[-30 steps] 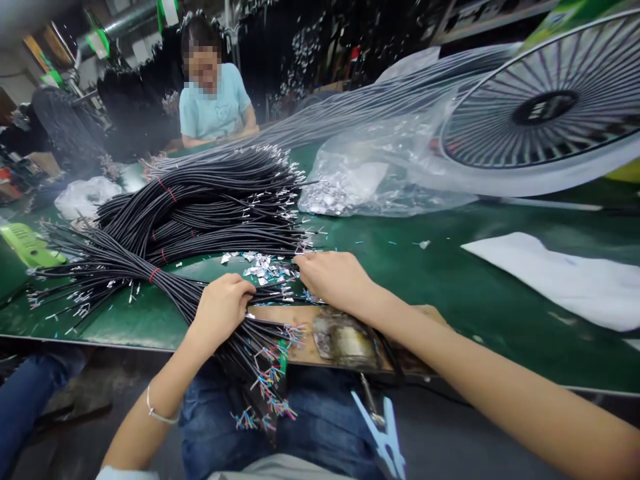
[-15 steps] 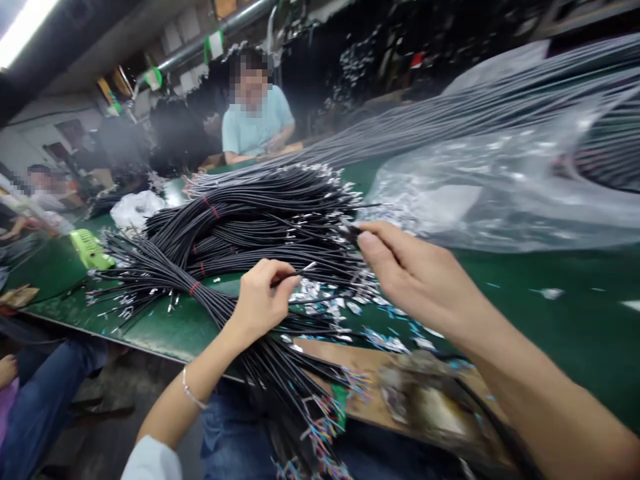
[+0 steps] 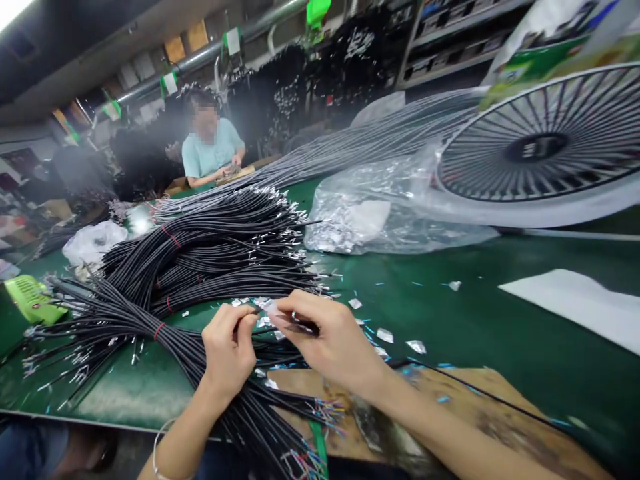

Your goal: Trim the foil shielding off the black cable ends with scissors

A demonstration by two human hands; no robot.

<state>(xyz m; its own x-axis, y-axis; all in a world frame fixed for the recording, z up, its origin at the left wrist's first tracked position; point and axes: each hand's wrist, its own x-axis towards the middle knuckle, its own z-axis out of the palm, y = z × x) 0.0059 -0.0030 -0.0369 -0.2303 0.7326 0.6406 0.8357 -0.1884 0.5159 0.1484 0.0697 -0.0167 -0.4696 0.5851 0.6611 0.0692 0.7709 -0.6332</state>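
Note:
My left hand (image 3: 227, 347) pinches a thin black cable (image 3: 257, 311) near its tip, thumb against the curled forefinger. Right beside it, my right hand (image 3: 325, 337) is closed on the cable's pale foil-like end (image 3: 271, 307). Something dark also shows inside the right hand's curled fingers; its kind I cannot make out. Below my left wrist runs a bundle of black cables (image 3: 183, 353) bound with a red tie (image 3: 159, 331). Its near ends fan out into stripped coloured wires (image 3: 305, 460). Behind my hands lies a large stack of black cables (image 3: 215, 233) with silvery ends.
Foil scraps (image 3: 384, 335) and blue bits litter the green table (image 3: 440, 300). A clear plastic bag (image 3: 345, 220), a round fan (image 3: 540, 143) and white paper (image 3: 575, 300) are to the right. A stained board (image 3: 480, 400) lies in front. One co-worker (image 3: 213, 143) sits opposite.
My right hand has come left and down from the stack's cable ends to the tip of the cable in my left hand. The view has swung right, bringing in the fan.

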